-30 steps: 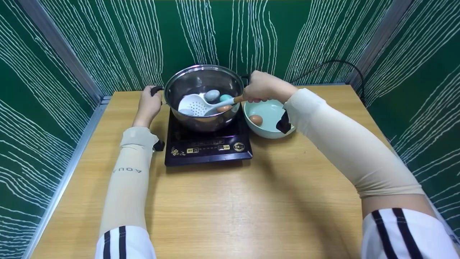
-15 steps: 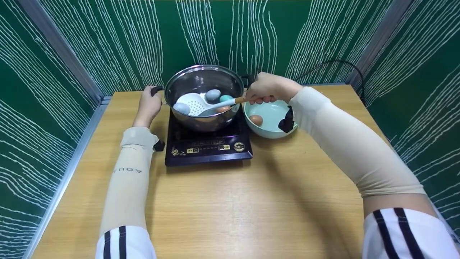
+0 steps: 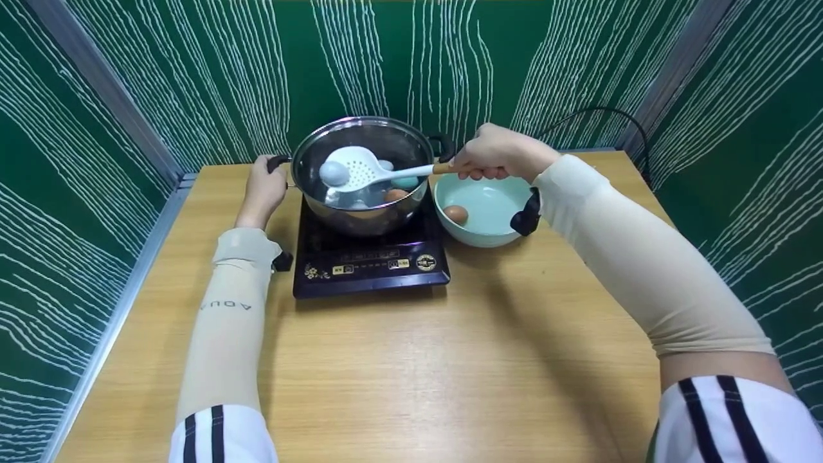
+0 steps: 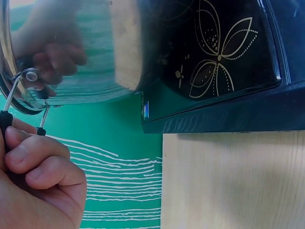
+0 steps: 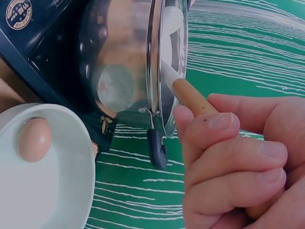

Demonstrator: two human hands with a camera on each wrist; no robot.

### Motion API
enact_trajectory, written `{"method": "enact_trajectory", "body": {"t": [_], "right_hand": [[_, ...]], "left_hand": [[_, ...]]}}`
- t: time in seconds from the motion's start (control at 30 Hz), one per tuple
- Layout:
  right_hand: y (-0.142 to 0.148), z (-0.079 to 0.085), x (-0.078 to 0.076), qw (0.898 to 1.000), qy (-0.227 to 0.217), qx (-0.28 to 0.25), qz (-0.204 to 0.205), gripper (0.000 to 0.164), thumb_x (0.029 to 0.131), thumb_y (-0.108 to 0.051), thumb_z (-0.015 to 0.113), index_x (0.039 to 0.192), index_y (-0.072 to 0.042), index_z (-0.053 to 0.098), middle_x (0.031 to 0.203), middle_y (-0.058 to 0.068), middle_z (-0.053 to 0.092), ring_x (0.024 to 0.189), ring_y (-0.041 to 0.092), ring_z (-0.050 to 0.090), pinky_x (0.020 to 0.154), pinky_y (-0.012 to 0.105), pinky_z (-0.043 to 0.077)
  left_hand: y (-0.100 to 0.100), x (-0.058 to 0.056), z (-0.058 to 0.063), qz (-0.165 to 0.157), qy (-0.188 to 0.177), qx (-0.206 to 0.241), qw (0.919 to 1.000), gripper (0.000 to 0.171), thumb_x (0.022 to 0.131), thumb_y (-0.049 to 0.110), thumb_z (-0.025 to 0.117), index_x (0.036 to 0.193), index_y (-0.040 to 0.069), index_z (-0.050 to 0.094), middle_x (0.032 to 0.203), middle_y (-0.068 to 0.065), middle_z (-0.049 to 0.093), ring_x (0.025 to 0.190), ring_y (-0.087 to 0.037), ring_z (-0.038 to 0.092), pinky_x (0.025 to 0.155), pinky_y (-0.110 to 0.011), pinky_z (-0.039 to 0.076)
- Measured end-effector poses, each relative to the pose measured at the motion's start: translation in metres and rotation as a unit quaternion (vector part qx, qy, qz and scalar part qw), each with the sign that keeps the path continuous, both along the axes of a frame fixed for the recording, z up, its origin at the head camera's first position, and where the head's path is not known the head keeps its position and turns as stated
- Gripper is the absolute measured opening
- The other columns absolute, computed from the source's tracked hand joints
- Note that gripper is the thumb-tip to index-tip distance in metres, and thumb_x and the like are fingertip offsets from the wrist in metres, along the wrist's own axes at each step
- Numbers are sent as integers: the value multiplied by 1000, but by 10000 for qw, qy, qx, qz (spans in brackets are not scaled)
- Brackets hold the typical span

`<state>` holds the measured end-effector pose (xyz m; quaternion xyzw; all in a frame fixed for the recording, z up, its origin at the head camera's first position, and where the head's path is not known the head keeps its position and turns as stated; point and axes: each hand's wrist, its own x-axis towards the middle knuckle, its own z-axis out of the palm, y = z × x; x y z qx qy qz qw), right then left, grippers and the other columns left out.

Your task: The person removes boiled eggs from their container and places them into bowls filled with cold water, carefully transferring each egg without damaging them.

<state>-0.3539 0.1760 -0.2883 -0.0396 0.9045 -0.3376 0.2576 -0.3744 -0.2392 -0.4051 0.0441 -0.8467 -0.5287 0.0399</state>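
Note:
My left hand (image 3: 265,186) grips the black side handle of a steel pot (image 3: 360,222), its fingers curled round it in the left wrist view. My right hand (image 3: 492,153) holds a white slotted skimmer (image 3: 363,168) by its wooden handle (image 5: 193,97). The skimmer's bowl is over the pot's opening, with a pale blue egg (image 3: 334,173) at its left side. Below it in the pot lie a brown egg (image 3: 395,195), a teal egg (image 3: 405,182) and another pale egg (image 3: 386,165), partly hidden by the skimmer.
Under the pot is a black induction cooker (image 3: 373,270). To its right stands a mint-green bowl (image 3: 495,235) with one brown egg (image 5: 35,140) inside. A black cable (image 3: 604,109) runs along the back right. Green walls with white lines enclose the wooden table (image 3: 411,373).
The skimmer has risen from the pot with the pale blue egg on it, its bowl now higher. My right hand has moved right and slightly up. The left hand stays on the pot handle.

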Motion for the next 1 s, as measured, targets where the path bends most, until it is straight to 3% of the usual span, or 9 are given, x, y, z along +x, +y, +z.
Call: {"method": "enact_trajectory", "body": {"t": [0.1,0.37,0.63,1.0], "right_hand": [[5,2,0,10000,16,6,-55,31,110,-34,63,109,-5,73,68,-6,59,50,7,42,49,23,35],[20,9,1,9998,52,55,-193,32,109,-36,64,112,-6,73,70,-7,60,51,7,44,51,23,37],[38,13,5,9993,174,84,-308,31,110,-37,62,108,-8,74,70,-7,61,51,8,44,51,24,37],[57,18,11,9988,280,220,-347,32,109,-37,63,111,-7,73,71,-8,60,53,8,45,54,24,39]], "left_hand": [[0,-1,-1,20,-3,13,10000,40,114,18,33,148,0,44,125,-10,48,123,-27,47,101,-37,39],[0,-2,-1,64,-97,85,9999,41,114,17,32,150,1,43,144,-17,48,136,-30,45,117,-45,37],[2,-3,-4,77,338,-27,9994,38,110,12,35,141,-6,48,112,-7,50,108,-24,50,92,-31,41],[0,-1,-1,38,-63,81,9999,41,114,17,32,150,0,43,121,-7,47,124,-28,47,106,-39,38]]}}
